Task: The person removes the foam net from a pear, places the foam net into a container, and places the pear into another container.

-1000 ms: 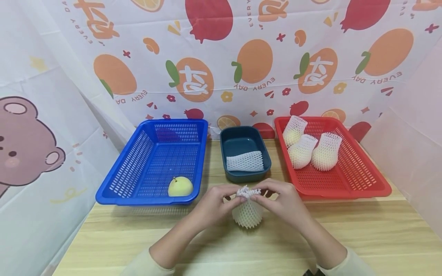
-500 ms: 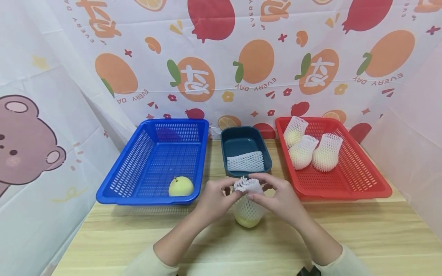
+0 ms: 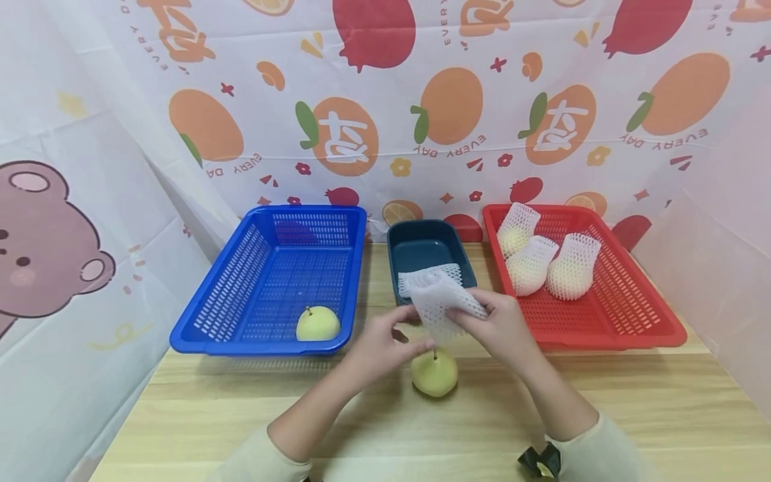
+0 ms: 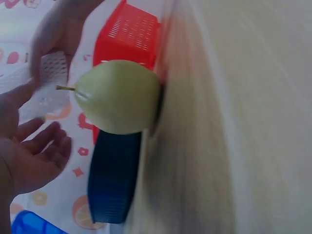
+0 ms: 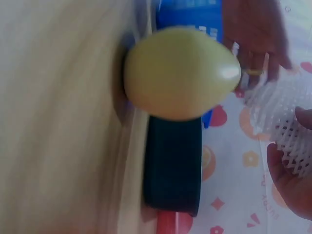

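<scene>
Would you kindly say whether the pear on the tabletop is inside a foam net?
No, the pear sits bare on the table, the right hand holding the foam net.

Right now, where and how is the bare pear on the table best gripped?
Probably around the wide belly of the pear, from its upper left with the nearby left hand: it stands upright, stem up, rounded sides bare, while the right hand holds the white net.

Wood-grain counter [image 3: 385, 442] sits before a white backdrop [image 3: 391, 94] printed with oranges [image 3: 452, 106], red pomegranates [image 3: 375, 33], small flowers [image 3: 400, 167] and lettering [image 3: 464, 145], with a brown bear [image 3: 51, 244] on the pale left sheet [image 3: 126, 154] and another pale sheet right.
</scene>
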`<action>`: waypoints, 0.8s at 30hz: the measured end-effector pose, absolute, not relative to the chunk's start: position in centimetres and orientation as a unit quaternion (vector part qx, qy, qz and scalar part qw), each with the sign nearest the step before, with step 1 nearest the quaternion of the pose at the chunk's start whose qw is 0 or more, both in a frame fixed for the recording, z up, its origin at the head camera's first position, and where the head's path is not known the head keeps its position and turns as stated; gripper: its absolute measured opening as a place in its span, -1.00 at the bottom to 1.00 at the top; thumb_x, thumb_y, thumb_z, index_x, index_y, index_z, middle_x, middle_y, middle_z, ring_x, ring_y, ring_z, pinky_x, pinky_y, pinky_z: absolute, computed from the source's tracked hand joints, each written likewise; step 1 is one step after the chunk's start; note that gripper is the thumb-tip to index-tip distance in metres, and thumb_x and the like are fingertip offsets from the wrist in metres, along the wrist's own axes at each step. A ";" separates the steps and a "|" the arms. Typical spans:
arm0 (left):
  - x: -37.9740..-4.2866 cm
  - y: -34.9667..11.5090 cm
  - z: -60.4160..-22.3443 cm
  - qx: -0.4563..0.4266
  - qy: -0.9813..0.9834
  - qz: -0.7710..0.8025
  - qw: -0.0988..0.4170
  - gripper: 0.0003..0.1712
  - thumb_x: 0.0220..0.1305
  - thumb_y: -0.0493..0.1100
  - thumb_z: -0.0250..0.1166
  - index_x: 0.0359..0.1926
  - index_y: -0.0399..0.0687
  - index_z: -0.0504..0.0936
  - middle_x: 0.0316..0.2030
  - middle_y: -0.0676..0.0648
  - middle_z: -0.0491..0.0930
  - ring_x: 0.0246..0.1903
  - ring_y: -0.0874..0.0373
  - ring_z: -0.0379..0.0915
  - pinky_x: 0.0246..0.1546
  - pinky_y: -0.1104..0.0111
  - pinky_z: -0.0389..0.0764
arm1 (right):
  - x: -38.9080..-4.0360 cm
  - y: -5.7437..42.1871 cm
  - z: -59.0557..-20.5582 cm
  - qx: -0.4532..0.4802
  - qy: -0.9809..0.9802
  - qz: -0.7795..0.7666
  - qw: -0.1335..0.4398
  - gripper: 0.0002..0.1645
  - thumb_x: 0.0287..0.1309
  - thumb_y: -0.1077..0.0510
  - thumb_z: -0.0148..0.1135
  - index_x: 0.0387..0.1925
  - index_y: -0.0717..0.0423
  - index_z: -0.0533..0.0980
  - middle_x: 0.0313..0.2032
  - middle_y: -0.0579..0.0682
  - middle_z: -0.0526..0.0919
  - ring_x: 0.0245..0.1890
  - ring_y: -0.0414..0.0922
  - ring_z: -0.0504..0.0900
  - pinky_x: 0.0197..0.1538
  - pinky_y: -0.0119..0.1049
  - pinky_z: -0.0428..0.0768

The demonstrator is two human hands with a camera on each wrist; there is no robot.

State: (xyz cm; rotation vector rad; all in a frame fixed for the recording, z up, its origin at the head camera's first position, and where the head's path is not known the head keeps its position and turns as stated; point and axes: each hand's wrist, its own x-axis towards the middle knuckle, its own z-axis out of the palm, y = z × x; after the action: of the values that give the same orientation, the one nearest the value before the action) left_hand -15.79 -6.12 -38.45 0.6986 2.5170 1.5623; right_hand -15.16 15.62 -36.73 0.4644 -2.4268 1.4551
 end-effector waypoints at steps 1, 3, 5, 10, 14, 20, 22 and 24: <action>-15.8 -6.1 -38.8 0.238 0.833 0.495 0.070 -0.42 0.07 0.08 0.39 0.11 0.01 0.52 -0.01 0.01 0.59 -0.02 0.05 0.51 -0.14 0.29 0.61 | -15.4 15.7 -36.6 0.155 -0.840 0.502 0.138 -0.64 -0.01 0.01 0.42 -0.12 -0.04 0.63 -0.19 -0.08 0.71 -0.32 -0.18 0.66 -0.30 -0.32 0.67; -15.9 -6.0 -39.4 0.258 0.843 0.462 0.101 -0.37 0.07 0.10 0.39 0.15 -0.02 0.50 0.08 0.01 0.55 0.08 0.05 0.45 -0.06 0.28 0.59 | -16.0 15.8 -36.4 0.146 -0.842 0.501 0.139 -0.61 -0.01 0.00 0.42 -0.09 -0.02 0.62 -0.15 -0.04 0.70 -0.25 -0.14 0.68 -0.26 -0.28 0.68; -15.8 -5.9 -40.1 0.278 0.848 0.437 0.111 -0.37 0.08 0.10 0.38 0.15 -0.04 0.51 0.10 0.02 0.54 0.11 0.08 0.43 0.01 0.27 0.55 | -16.7 15.8 -36.3 0.138 -0.847 0.494 0.142 -0.57 0.00 -0.02 0.41 -0.06 -0.01 0.61 -0.12 -0.03 0.69 -0.20 -0.11 0.68 -0.23 -0.23 0.67; -15.7 -5.9 -40.8 0.314 0.853 0.406 0.095 -0.53 0.13 0.06 0.34 0.04 -0.03 0.60 0.01 0.06 0.60 0.08 0.20 0.46 0.10 0.32 0.48 | -18.9 15.4 -35.7 0.118 -0.861 0.474 0.141 -0.56 0.02 -0.06 0.39 -0.05 0.00 0.60 -0.11 -0.01 0.68 -0.19 -0.07 0.66 -0.16 -0.14 0.66; -15.7 -6.1 -40.8 0.323 0.853 0.399 0.089 -0.57 0.16 0.05 0.32 0.01 -0.02 0.62 -0.03 0.09 0.62 0.05 0.24 0.47 0.08 0.36 0.49 | -21.2 14.6 -34.9 0.108 -0.877 0.448 0.137 -0.58 0.05 -0.03 0.36 -0.04 0.01 0.59 -0.10 0.00 0.67 -0.21 -0.05 0.64 -0.16 -0.10 0.66; -15.6 -6.2 -40.9 0.339 0.849 0.394 0.095 -0.59 0.19 0.05 0.30 0.03 0.02 0.61 -0.01 0.15 0.61 0.07 0.28 0.46 0.13 0.37 0.46 | -24.6 12.8 -33.8 0.069 -0.909 0.394 0.113 -0.50 0.04 -0.01 0.36 0.05 -0.01 0.52 -0.03 0.02 0.62 -0.12 0.01 0.63 -0.17 0.00 0.64; -15.5 -6.0 -41.0 0.345 0.846 0.395 0.099 -0.57 0.20 0.06 0.29 0.05 0.01 0.60 0.00 0.16 0.60 0.09 0.28 0.45 0.15 0.36 0.44 | -25.6 12.1 -33.5 0.061 -0.918 0.376 0.108 -0.46 0.02 0.00 0.38 0.07 -0.02 0.51 -0.02 0.02 0.62 -0.10 0.02 0.63 -0.17 0.03 0.64; -15.4 -5.8 -41.1 0.350 0.844 0.395 0.100 -0.56 0.21 0.07 0.28 0.06 0.01 0.59 0.02 0.15 0.59 0.11 0.28 0.44 0.17 0.37 0.42 | -26.7 11.7 -33.2 0.062 -0.926 0.357 0.107 -0.45 0.01 0.01 0.39 0.09 -0.03 0.51 -0.02 0.01 0.62 -0.10 0.02 0.63 -0.15 0.03 0.64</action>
State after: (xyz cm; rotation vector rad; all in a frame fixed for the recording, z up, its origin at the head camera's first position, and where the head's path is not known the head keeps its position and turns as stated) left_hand -15.44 -5.82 -41.12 1.0332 2.4933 1.1671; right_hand -26.65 11.71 -33.21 0.1813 -2.7253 1.0508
